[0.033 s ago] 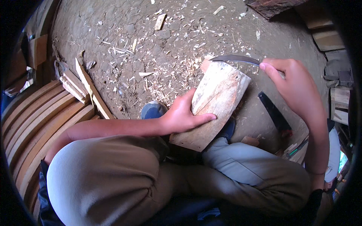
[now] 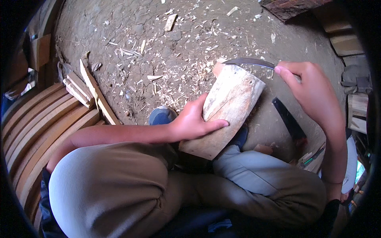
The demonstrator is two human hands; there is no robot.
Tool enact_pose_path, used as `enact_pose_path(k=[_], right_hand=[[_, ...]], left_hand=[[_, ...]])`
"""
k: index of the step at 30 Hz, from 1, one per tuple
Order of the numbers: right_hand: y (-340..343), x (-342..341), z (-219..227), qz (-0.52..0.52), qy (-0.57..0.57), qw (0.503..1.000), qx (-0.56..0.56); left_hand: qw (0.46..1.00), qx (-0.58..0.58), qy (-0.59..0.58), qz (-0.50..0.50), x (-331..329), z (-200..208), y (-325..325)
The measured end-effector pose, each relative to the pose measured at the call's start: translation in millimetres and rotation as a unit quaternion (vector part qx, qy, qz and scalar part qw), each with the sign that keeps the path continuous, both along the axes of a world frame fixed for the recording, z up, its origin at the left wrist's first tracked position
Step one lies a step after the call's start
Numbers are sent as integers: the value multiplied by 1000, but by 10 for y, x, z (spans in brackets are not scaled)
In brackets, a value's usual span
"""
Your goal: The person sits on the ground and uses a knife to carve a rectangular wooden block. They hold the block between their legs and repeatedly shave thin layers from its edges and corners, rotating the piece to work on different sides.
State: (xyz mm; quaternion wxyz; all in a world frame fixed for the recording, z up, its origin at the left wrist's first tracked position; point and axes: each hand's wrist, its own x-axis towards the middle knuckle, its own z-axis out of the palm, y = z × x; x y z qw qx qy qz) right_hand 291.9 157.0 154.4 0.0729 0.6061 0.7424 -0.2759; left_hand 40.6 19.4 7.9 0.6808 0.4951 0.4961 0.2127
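Note:
A pale, slightly curved wooden board (image 2: 234, 99) slants across from between my knees toward the far right. My left hand (image 2: 196, 121) is closed round its left edge, the thumb lying across the upper face. In my right hand (image 2: 307, 79) is a knife with a curved blade (image 2: 250, 61), its handle hidden inside my fist. The blade points left along the far end of the board and appears to touch or nearly touch it at the corner. Behind that corner shows a reddish piece of wood (image 2: 217, 69), mostly covered by the board.
Wood shavings (image 2: 178, 87) litter the dirt floor. A dark, broad blade (image 2: 289, 119) lies right of the board, below my right hand. Curved wooden slats (image 2: 51, 127) are stacked at the left, with split sticks (image 2: 97, 93) beside them. A big wood block (image 2: 289, 8) stands far right.

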Motion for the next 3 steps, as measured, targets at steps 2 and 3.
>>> enact_pose_path(k=[2, 3], right_hand=[[56, -22, -22, 19, -1, 1000, 12], [77, -67, -31, 26, 1, 1000, 11]], left_hand=[[1000, 0, 17, -18, -24, -16, -5], [999, -1, 27, -27, -45, -30, -13]])
